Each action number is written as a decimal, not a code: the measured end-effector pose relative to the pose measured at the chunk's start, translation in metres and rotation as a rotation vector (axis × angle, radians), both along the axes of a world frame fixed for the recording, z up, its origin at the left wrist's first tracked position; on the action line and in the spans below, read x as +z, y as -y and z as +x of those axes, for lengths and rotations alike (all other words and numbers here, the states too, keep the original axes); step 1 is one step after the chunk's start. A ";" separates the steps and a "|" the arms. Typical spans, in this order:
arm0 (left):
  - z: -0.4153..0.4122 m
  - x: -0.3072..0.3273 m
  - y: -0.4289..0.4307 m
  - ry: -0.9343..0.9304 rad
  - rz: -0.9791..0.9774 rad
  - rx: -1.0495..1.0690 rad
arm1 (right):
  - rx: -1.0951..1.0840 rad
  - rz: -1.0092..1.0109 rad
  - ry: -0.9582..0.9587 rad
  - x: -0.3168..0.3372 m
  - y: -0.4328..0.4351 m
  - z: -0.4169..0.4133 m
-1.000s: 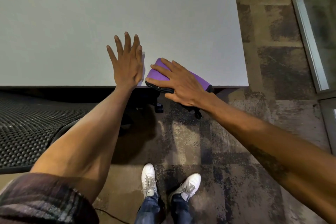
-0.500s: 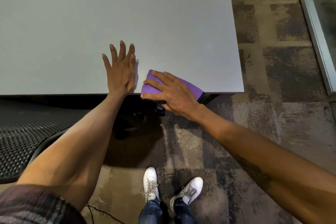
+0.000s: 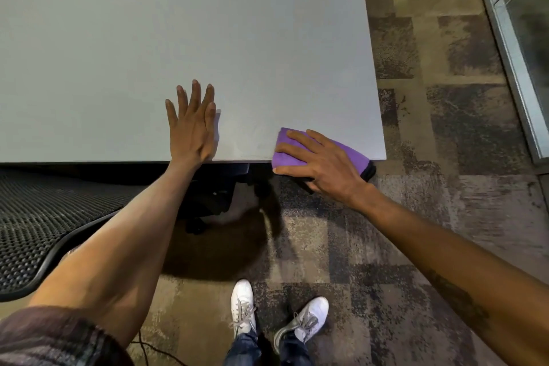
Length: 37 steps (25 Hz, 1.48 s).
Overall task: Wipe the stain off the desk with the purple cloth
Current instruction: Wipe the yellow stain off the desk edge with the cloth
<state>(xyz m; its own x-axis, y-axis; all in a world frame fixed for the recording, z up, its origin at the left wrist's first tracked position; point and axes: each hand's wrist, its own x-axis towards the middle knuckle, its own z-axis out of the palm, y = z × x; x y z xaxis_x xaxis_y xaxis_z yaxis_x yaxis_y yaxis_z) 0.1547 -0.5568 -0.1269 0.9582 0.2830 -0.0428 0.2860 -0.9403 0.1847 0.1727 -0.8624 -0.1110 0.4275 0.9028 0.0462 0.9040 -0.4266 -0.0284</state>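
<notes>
A folded purple cloth lies on the near right corner of the pale grey desk, partly hanging over the front edge. My right hand lies flat on top of it, fingers spread, thumb curled under the edge. My left hand rests palm down on the desk near the front edge, fingers together, holding nothing. Between the hands a faint smudge shows on the desk surface near the edge.
A black mesh office chair stands at the left under the desk edge. Patterned carpet lies to the right, with a glass wall frame at the far right. My white shoes stand below.
My right hand has slid the purple cloth to the right along the front edge, away from my left hand. The left hand stays flat on the desk.
</notes>
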 end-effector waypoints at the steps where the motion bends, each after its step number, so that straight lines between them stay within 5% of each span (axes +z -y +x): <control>1: 0.000 0.001 0.001 0.004 0.005 0.008 | 0.001 -0.003 -0.001 -0.001 0.003 0.001; 11: 0.006 0.006 0.000 0.015 -0.077 0.004 | 0.133 0.125 -0.274 0.012 -0.093 -0.007; 23: 0.005 -0.002 -0.003 0.013 0.025 -0.029 | 0.306 0.016 -0.519 0.021 -0.066 -0.016; 26: 0.005 -0.001 -0.004 0.013 -0.016 -0.028 | 0.066 0.154 -0.856 0.041 -0.030 -0.024; 29: 0.007 -0.002 -0.006 0.012 -0.016 -0.035 | -0.503 0.663 -1.112 0.069 0.013 -0.012; 32: 0.007 -0.002 -0.006 0.031 0.012 0.011 | -0.943 0.992 -0.857 0.065 0.032 0.025; 37: 0.008 0.000 -0.003 0.043 -0.058 0.078 | -0.929 0.948 -0.889 0.035 -0.022 0.051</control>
